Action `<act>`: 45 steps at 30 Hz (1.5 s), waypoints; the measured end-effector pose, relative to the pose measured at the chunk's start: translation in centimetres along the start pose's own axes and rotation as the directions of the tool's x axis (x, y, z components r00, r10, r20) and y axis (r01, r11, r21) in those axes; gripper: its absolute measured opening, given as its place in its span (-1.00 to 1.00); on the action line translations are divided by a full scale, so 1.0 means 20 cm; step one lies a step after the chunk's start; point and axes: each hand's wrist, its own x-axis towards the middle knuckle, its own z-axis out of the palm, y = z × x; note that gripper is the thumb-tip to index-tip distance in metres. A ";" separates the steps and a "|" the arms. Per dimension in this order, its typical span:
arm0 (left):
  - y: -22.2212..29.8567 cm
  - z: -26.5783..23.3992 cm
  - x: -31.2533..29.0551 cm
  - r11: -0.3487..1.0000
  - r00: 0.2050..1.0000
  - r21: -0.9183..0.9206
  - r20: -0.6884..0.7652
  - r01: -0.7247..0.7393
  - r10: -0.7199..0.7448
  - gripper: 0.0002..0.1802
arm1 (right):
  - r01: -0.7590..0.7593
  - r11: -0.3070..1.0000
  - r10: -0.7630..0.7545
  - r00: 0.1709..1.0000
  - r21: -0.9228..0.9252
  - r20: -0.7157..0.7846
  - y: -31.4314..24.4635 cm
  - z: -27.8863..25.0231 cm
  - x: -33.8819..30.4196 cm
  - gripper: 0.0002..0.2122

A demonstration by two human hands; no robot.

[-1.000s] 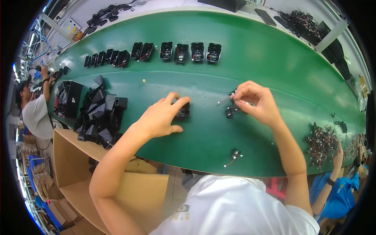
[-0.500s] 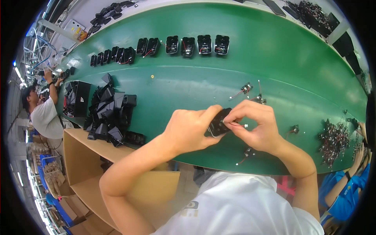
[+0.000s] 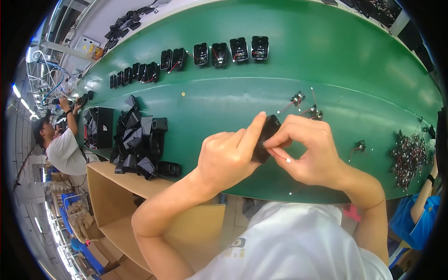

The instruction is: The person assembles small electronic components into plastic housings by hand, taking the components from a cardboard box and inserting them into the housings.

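Your left hand (image 3: 227,156) clasps the case (image 3: 269,128); your right hand (image 3: 311,148) pinches a wire (image 3: 280,156) at it, seemingly fitting; next, press gently.

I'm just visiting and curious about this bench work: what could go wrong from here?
The thin red wire pinched in the right grip might get tugged or kinked against the black case. That case, held at a slant in the left grip, could slip. The small wired parts lying just beyond the right grip might be knocked or snagged.
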 end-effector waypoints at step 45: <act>0.06 0.05 0.04 0.998 0.991 -0.065 -0.132 0.015 -0.023 -0.43 | -0.028 0.997 0.025 0.999 -0.077 -0.036 0.00 -0.01 -0.06 -0.82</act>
